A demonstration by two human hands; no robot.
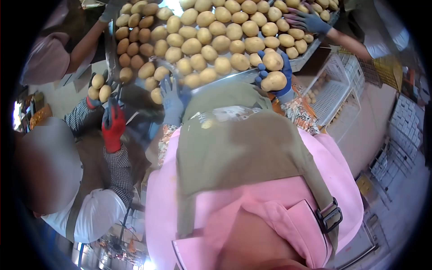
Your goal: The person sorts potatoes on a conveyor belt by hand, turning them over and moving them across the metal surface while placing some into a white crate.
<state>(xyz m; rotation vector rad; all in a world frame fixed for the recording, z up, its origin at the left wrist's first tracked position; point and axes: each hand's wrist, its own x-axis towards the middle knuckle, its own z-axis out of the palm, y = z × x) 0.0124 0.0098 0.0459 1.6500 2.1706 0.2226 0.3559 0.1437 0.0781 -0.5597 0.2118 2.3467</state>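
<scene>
Many potatoes (234,31) lie side by side across a metal sorting table (225,81). My right hand (285,76), in a blue glove, is wrapped round two potatoes (273,81) at the table's near edge. My left hand (172,96), in a grey-blue glove, rests at the near edge with its fingers stretched toward the potatoes and holds nothing that I can see. Its fingertips are close to potatoes (161,73) at the lower left of the table.
At the left, a co-worker in red and dark gloves (113,126) holds several potatoes (104,93). Other people's gloved hands reach in at the upper left and upper right (310,21). White crates (330,96) stand at the right, below the table.
</scene>
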